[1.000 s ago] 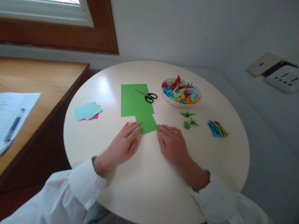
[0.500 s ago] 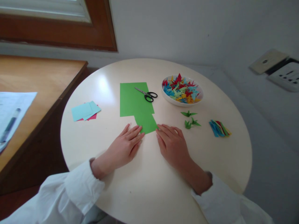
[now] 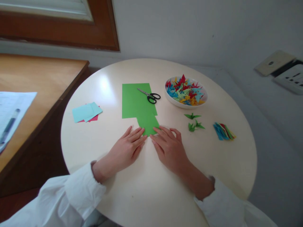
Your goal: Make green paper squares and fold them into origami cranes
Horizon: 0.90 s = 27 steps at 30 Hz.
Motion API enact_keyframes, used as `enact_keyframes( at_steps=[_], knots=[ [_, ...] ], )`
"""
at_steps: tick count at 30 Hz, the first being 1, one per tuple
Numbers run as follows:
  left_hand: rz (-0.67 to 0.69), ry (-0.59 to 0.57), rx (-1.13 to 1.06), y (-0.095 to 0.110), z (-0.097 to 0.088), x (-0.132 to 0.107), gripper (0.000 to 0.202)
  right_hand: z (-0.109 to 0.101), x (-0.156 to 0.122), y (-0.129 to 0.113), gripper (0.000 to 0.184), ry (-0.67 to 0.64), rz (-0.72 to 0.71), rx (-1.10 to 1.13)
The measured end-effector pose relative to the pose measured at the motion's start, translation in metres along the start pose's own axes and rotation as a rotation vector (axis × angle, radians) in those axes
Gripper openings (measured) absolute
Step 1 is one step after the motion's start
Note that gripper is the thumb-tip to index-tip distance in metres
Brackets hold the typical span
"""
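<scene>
A small piece of green paper point(image 3: 147, 123) lies flat before me, its far end meeting a larger green sheet point(image 3: 132, 101). My left hand point(image 3: 126, 146) rests open with fingertips on the small piece's near left corner. On its near right side lie the spread fingers of my right hand point(image 3: 169, 146), pressing it to the table; part of the near edge is hidden under the fingers. Black-handled scissors point(image 3: 151, 97) lie on the large sheet's right side, handles past its edge. Green folded paper cranes point(image 3: 192, 116) sit to the right, beyond my right hand.
A white bowl point(image 3: 176, 103) full of colourful paper cranes stands at the back right. Folded paper strips point(image 3: 223, 131) lie at the right, light blue and red paper squares point(image 3: 82, 113) at the left. A wooden desk point(image 3: 54, 75) holds papers and a pen point(image 3: 9, 126).
My right hand has slid left along the near edge of the small green paper, its fingers now further over it and closer to my left hand, which has stayed in place.
</scene>
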<state>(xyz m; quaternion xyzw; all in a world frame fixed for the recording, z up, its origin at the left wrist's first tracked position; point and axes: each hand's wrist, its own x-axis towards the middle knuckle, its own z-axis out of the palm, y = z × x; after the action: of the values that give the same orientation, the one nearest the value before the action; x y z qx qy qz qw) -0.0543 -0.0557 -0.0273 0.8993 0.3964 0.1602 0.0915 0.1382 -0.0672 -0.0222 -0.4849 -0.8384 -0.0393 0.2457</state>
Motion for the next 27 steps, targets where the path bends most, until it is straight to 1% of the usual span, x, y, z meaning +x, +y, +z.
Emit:
enact_keyframes(
  at_steps=[7,11,14,17,21,24,27],
  knots=[
    [0.003,0.024,-0.039,0.000,-0.001,0.001,0.034,0.000,-0.001,0.012,0.018,0.076,0.085,-0.117],
    [0.036,0.090,-0.088,0.000,-0.001,0.000,0.029,0.004,0.001,0.019,0.022,0.075,0.130,-0.001],
    [0.065,0.128,-0.164,0.000,-0.003,-0.001,0.024,0.005,0.004,0.026,0.027,0.082,0.231,0.109],
    [0.081,0.132,-0.248,0.001,-0.008,-0.001,0.021,0.006,0.007,0.036,0.031,0.079,0.315,0.164],
    [0.113,0.117,-0.311,0.001,-0.011,-0.002,0.021,0.007,0.013,0.048,0.038,0.034,0.337,0.187],
    [0.119,0.117,-0.315,0.000,-0.010,-0.002,0.021,0.007,0.017,0.052,0.046,-0.044,0.360,0.160],
    [0.131,0.119,-0.308,-0.002,-0.009,-0.002,0.020,0.006,0.022,0.052,0.049,-0.126,0.397,0.119]
  ],
)
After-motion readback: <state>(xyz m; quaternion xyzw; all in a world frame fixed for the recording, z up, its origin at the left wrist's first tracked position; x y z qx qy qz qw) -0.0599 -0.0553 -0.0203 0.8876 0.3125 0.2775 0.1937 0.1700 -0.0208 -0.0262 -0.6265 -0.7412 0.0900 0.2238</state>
